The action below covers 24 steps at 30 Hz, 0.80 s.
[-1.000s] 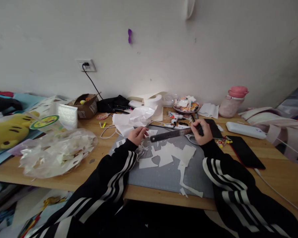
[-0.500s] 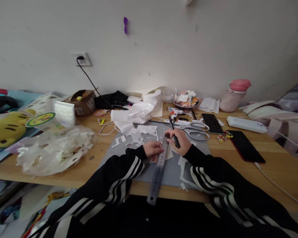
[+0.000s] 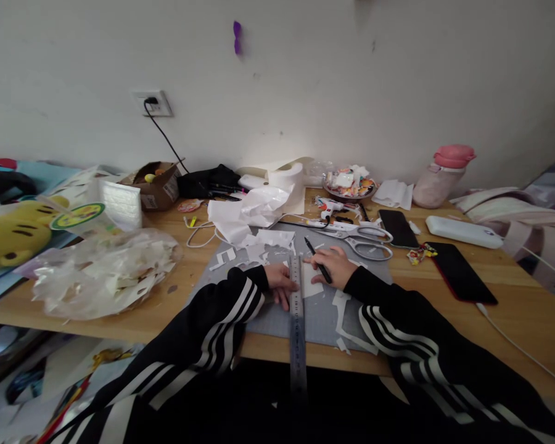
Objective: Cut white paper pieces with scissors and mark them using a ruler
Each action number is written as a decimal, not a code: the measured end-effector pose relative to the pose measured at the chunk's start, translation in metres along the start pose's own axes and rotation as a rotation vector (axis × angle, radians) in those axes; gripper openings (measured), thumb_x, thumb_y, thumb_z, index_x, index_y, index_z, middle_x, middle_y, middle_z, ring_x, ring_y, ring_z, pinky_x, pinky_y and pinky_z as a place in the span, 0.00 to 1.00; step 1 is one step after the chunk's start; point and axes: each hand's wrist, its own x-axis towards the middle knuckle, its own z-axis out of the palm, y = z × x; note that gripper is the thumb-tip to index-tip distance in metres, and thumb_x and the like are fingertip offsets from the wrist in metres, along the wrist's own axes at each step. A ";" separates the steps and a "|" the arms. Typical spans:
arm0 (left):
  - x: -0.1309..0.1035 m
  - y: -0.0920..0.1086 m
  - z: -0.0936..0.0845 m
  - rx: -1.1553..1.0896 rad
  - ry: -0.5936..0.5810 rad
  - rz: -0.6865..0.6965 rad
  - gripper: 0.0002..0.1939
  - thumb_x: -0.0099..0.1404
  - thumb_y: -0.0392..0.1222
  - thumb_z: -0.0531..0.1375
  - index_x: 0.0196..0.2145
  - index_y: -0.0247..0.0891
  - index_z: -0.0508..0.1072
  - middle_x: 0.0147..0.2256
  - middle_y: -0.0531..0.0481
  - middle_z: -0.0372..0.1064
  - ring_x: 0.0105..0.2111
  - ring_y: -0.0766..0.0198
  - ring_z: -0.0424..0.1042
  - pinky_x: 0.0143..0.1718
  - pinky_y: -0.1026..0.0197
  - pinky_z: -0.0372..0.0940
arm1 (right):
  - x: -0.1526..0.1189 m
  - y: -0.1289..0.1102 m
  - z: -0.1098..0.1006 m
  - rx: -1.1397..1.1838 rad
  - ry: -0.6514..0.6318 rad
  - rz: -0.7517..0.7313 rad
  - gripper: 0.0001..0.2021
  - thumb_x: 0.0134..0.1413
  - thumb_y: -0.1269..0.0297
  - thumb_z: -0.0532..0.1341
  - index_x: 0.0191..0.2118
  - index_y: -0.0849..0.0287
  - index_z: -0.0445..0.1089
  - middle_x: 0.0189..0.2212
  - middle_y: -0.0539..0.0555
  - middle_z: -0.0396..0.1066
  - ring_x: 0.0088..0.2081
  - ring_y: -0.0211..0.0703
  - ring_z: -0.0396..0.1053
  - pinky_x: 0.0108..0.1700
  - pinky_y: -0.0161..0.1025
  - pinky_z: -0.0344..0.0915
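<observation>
Looking down from the head view: pinching a black pen (image 3: 312, 248) in the right hand (image 3: 335, 269), fingers bent around it, index tip close to the right edge of a metal ruler (image 3: 298, 314). Left hand (image 3: 280, 285) with fingers close together and half curled, tips against the ruler's left edge; can't tell if pressing down or just resting there. Ruler lying between the two hands, near end poking out past the edge of the wooden desk (image 3: 527, 320). Just right of it, partly under the right hand, a white paper piece (image 3: 311, 283). All on a grey mat (image 3: 268, 324), with a thin paper strip (image 3: 340, 314) just below the right hand and more paper scraps (image 3: 275, 238) beyond the left.

Past the right hand, scissors (image 3: 349, 235) with grey handles, then a glue gun (image 3: 326, 205). Farther right of that hand, two dark phones (image 3: 398, 229) and (image 3: 462, 271). Well left of the left hand, a crumpled clear plastic bag (image 3: 106, 280) and a yellow plush toy (image 3: 21, 237).
</observation>
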 end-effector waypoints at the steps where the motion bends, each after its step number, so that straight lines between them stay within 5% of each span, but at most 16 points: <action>1: -0.001 0.001 0.000 -0.002 0.035 0.003 0.13 0.62 0.39 0.56 0.23 0.31 0.70 0.20 0.47 0.73 0.18 0.63 0.71 0.13 0.69 0.59 | 0.000 0.000 0.000 -0.007 0.001 -0.001 0.12 0.43 0.56 0.66 0.30 0.55 0.64 0.45 0.55 0.73 0.53 0.53 0.63 0.55 0.56 0.47; 5: -0.007 0.005 0.001 -0.015 0.185 0.012 0.20 0.68 0.42 0.47 0.22 0.31 0.67 0.17 0.47 0.70 0.14 0.66 0.68 0.12 0.69 0.55 | -0.001 -0.001 0.000 -0.007 -0.017 -0.028 0.12 0.43 0.55 0.66 0.31 0.55 0.66 0.46 0.55 0.73 0.56 0.55 0.60 0.56 0.56 0.46; 14: -0.009 0.012 0.007 -0.062 0.307 0.020 0.23 0.71 0.43 0.36 0.24 0.34 0.61 0.11 0.52 0.62 0.09 0.70 0.59 0.10 0.70 0.46 | -0.006 -0.016 -0.001 -0.120 -0.055 0.068 0.19 0.44 0.49 0.64 0.43 0.52 0.70 0.43 0.57 0.74 0.63 0.60 0.49 0.57 0.65 0.36; 20: -0.008 0.012 0.010 -0.011 0.233 0.019 0.19 0.68 0.37 0.46 0.21 0.31 0.65 0.16 0.50 0.67 0.11 0.70 0.61 0.13 0.68 0.48 | -0.006 -0.022 0.008 -0.153 -0.009 0.146 0.21 0.53 0.54 0.58 0.53 0.50 0.65 0.42 0.56 0.75 0.63 0.58 0.49 0.57 0.64 0.39; 24: -0.009 0.010 0.005 0.131 0.239 -0.003 0.17 0.63 0.44 0.56 0.20 0.32 0.66 0.16 0.50 0.68 0.12 0.70 0.62 0.14 0.68 0.50 | -0.004 -0.019 0.013 -0.114 0.012 0.159 0.21 0.53 0.54 0.58 0.53 0.51 0.65 0.43 0.55 0.74 0.62 0.57 0.50 0.57 0.62 0.40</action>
